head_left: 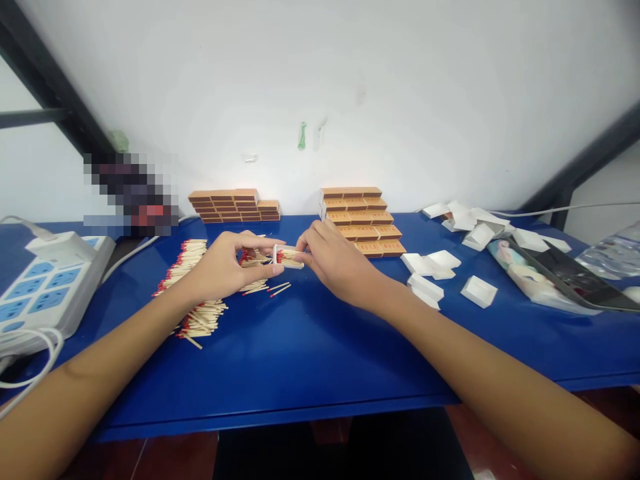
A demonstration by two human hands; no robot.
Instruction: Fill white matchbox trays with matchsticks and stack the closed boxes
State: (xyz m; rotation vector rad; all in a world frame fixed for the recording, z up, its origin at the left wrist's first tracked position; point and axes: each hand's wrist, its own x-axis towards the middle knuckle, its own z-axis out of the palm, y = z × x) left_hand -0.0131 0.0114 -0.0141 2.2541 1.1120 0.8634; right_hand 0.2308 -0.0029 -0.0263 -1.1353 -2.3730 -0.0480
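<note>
A small white matchbox tray [276, 253] holding red-tipped matches is raised just above the table between my two hands. My left hand [223, 263] pinches its left end, thumb below and fingers along the far side. At the right end, my right hand [335, 260] has its fingers closed on the tray, close against the matches. Loose matches [205, 320] lie in piles beneath and beside my left hand. Two matches [280, 290] lie apart from them, just below the tray. My right hand partly hides the stepped stack of matchboxes [365, 220] behind it.
Another stack of matchboxes [233, 205] stands by the wall. White empty trays [479, 291] are scattered at right, near a phone-like dark slab [575, 267] and a clear plastic bottle [617, 250]. A power strip [70, 293] with cables sits at left on the blue table [320, 360].
</note>
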